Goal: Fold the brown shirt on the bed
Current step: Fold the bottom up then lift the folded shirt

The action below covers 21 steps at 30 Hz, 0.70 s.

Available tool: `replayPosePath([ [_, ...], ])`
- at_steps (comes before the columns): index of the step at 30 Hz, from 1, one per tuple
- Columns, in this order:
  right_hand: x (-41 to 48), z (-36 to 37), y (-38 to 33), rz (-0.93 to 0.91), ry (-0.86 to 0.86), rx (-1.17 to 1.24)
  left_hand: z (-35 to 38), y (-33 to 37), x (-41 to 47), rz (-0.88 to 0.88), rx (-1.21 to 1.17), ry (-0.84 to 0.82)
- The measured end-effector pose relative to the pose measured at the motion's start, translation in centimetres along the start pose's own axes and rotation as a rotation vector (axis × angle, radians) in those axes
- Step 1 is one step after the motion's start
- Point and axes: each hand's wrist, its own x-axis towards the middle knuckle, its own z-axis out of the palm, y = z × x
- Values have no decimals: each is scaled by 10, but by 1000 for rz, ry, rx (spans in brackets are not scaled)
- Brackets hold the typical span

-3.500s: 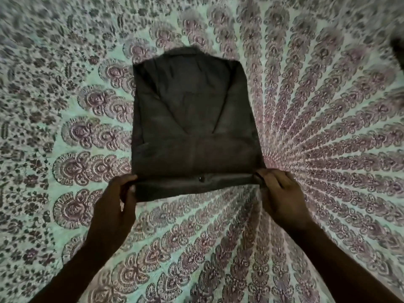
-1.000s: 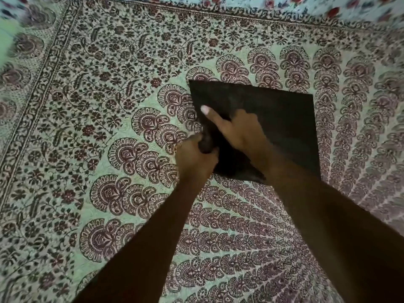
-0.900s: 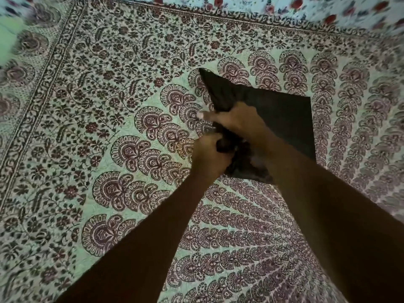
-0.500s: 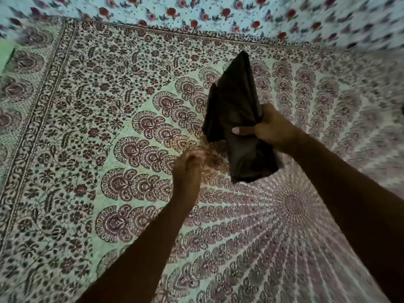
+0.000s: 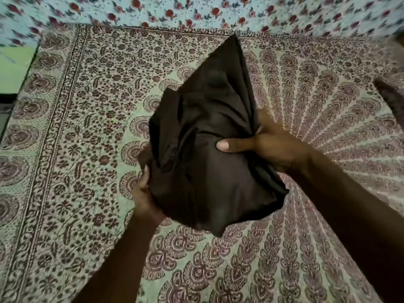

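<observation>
The brown shirt is a folded, rumpled bundle held up in the air above the bed, which is covered by a patterned mandala sheet. My right hand grips the bundle's right side, thumb pressed across the front of the cloth. My left hand holds it from below at the lower left, fingers curled under the fabric and partly hidden by it. One corner of the shirt points up toward the far edge of the bed.
A light cloth with red flowers runs along the far side of the bed. A green surface shows at the left edge. A dark piece of cloth lies at the right edge.
The shirt was folded flat on the sheet, then my right hand lifted it off the bed. My left hand, empty half a second ago, now holds the bundle from below.
</observation>
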Motion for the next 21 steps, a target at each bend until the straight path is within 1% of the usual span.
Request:
replayPosePath([
  [2,-17,18,9,-6,7,5,-22,16,-34,108,127,37],
  [3,-25,28,14,-8,6,6,-33,26,-51,120,184,21],
  [5,-41,47,27,11,13,18,-54,40,-74,120,350,41],
  [7,-54,70,48,42,25,28,-82,56,-97,214,545,125],
  [10,-65,102,84,89,46,66,-127,82,-125,425,777,279],
  [12,-67,128,110,143,54,92,-159,104,-143,528,851,364],
  [14,-65,154,137,190,78,112,-191,125,-158,600,923,406],
  [18,-57,208,182,250,94,107,-241,155,-178,656,1041,433],
  [21,-51,245,207,298,136,93,-271,181,-183,626,1197,494],
])
